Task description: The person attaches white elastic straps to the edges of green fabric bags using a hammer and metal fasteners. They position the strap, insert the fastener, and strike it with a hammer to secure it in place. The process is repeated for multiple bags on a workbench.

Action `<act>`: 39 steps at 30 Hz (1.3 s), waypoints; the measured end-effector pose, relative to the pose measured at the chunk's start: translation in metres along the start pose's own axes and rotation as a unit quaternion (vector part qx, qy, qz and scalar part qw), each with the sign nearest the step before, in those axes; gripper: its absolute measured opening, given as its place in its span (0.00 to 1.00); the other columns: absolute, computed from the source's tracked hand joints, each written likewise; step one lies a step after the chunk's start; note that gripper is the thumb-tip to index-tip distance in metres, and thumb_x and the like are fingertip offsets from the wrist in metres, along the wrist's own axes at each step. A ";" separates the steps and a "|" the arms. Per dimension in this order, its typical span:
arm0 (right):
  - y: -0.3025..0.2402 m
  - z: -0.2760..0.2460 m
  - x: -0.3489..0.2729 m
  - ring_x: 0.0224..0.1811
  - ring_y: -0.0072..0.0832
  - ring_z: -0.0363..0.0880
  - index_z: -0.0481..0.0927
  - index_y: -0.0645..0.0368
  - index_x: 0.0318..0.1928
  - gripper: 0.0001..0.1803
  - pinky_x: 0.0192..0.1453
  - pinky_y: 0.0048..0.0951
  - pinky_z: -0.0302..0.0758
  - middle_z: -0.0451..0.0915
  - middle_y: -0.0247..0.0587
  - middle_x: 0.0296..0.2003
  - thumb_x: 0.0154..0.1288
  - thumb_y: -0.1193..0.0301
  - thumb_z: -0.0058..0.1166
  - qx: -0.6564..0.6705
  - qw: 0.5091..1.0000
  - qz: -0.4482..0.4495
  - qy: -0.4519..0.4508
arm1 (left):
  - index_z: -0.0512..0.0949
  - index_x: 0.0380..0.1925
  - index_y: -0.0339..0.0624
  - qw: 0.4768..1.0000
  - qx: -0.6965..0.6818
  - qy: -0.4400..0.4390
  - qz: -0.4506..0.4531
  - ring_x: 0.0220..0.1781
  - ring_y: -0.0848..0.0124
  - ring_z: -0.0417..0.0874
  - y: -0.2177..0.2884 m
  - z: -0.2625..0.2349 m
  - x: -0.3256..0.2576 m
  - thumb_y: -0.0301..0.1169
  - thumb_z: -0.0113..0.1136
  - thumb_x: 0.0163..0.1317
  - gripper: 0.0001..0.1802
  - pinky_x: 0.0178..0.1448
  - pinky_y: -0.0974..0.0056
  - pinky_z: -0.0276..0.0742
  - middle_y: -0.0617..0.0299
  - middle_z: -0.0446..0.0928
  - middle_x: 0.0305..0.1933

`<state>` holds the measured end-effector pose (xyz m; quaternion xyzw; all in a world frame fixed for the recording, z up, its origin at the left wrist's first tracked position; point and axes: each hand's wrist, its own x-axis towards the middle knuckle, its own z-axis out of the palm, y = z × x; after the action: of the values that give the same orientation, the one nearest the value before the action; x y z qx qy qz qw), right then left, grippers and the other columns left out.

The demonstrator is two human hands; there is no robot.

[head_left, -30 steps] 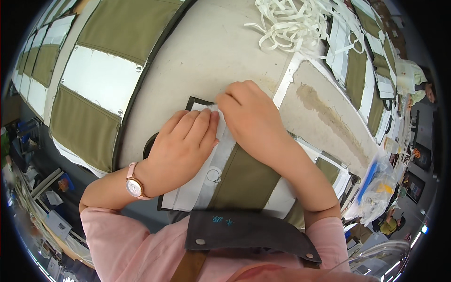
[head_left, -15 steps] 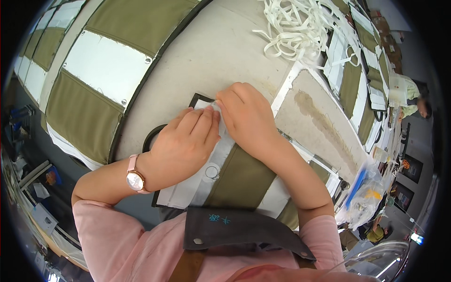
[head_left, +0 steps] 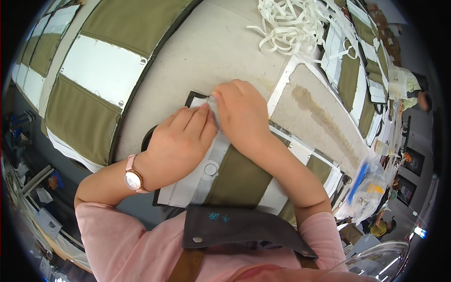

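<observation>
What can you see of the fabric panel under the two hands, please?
The fabric panel lies flat on the pale worktable. It looks like olive cloth with white sections, dark edging and a grey strip carrying a metal ring. The left hand presses it; the right hand pinches the strip's upper end.

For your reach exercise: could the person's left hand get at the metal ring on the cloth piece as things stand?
Probably yes: the metal ring lies uncovered just beside the left hand, with nothing between them; the right hand presses farther up.

A tangle of white straps (head_left: pixel 296 23) lies near a plastic bag (head_left: pixel 371 188).
</observation>
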<state>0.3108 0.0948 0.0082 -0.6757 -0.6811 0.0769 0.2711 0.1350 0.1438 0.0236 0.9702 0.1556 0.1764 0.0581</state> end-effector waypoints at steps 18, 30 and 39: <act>0.004 -0.011 -0.023 0.40 0.41 0.71 0.78 0.60 0.38 0.11 0.45 0.39 0.70 0.72 0.41 0.36 0.53 0.83 0.59 0.114 0.993 0.007 0.020 | 0.77 0.49 0.38 0.967 -0.178 -0.148 -0.105 0.42 0.60 0.83 -0.042 -0.028 0.024 0.22 0.65 0.58 0.18 0.45 0.59 0.81 0.56 0.77 0.43; 0.002 -0.005 -0.022 0.41 0.39 0.72 0.82 0.63 0.43 0.16 0.49 0.37 0.73 0.74 0.39 0.37 0.50 0.82 0.55 0.123 0.991 -0.033 0.033 | 0.78 0.52 0.42 0.941 -0.256 -0.175 -0.137 0.38 0.61 0.83 -0.052 -0.024 0.035 0.19 0.64 0.59 0.20 0.45 0.61 0.81 0.57 0.77 0.39; 0.003 -0.005 -0.023 0.44 0.37 0.70 0.82 0.64 0.44 0.16 0.50 0.36 0.73 0.73 0.38 0.39 0.52 0.78 0.55 0.081 0.995 -0.063 0.015 | 0.81 0.49 0.42 0.947 -0.251 -0.180 -0.092 0.39 0.58 0.82 -0.059 -0.026 0.037 0.20 0.64 0.59 0.17 0.45 0.60 0.80 0.56 0.78 0.41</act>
<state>0.3148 0.0715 0.0050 -0.6081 -0.7099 0.1047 0.3397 0.1423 0.2129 0.0498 0.9211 0.1821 0.0258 0.3431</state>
